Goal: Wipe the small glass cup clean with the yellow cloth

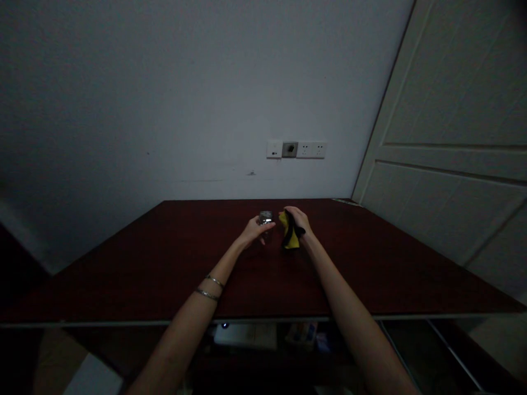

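My left hand point(256, 232) grips one small glass jar point(265, 218) with curled fingers, and my right hand point(297, 220) clenches one yellow-and-black cloth point(290, 231), both nearer the far edge of the dark red table point(164, 274).

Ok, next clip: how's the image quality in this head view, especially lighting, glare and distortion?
In the head view, the whole frame is underexposed, darkest at the corners; the small shiny object by the left hand shows bright glare; the wide lens visibly slants the door; the yellow-and-black cloth stays readable despite the dimness.
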`<action>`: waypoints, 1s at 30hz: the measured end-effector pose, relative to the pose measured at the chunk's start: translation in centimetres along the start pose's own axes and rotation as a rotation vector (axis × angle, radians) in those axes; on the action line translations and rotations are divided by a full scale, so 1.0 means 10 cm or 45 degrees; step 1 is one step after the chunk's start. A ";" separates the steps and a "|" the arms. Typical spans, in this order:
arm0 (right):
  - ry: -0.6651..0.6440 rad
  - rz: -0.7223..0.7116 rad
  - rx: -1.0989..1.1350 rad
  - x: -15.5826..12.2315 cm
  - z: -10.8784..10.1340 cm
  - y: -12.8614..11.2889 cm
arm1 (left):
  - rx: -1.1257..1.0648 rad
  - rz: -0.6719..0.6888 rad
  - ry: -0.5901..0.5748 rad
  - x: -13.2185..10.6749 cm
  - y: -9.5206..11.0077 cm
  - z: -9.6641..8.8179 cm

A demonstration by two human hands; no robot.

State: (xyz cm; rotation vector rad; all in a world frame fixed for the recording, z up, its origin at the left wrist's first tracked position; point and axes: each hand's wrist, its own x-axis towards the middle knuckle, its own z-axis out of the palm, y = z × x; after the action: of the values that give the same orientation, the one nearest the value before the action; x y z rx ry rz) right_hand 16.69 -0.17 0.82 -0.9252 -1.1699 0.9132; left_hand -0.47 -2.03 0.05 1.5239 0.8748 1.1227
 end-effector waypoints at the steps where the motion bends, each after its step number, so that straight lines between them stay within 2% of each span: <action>1: -0.076 -0.064 -0.128 0.00 -0.04 0.00 | -0.008 -0.034 -0.007 0.00 -0.01 -0.01; 5: -0.435 -0.311 -0.592 -0.09 -0.12 -0.03 | 0.002 -0.138 0.006 0.01 -0.03 -0.03; 9: -0.618 -0.453 -0.681 -0.20 -0.03 -0.03 | -0.006 -0.150 -0.014 0.00 -0.03 -0.04; 13: -0.615 -0.560 -0.750 -0.24 0.06 0.01 | -0.032 -0.127 -0.052 -0.01 -0.02 -0.03; 19: -0.584 -0.605 -0.809 -0.27 0.08 0.02 | -0.033 -0.153 -0.001 -0.02 0.00 -0.02; 24: -0.561 -0.613 -0.846 -0.30 0.11 0.02 | -0.027 -0.163 -0.015 -0.02 -0.02 -0.01; 27: -0.541 -0.611 -0.818 -0.30 0.11 0.00 | -0.049 -0.169 -0.067 -0.01 -0.04 -0.06; 30: -0.502 -0.556 -0.743 -0.29 0.10 0.00 | -0.109 -0.171 -0.228 0.00 -0.04 -0.15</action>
State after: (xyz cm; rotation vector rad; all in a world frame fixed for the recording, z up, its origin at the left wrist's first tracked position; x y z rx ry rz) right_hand 15.30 -2.80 0.03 -0.9056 -1.9516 0.4007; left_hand -1.90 -1.52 -0.28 1.4482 0.7844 0.9012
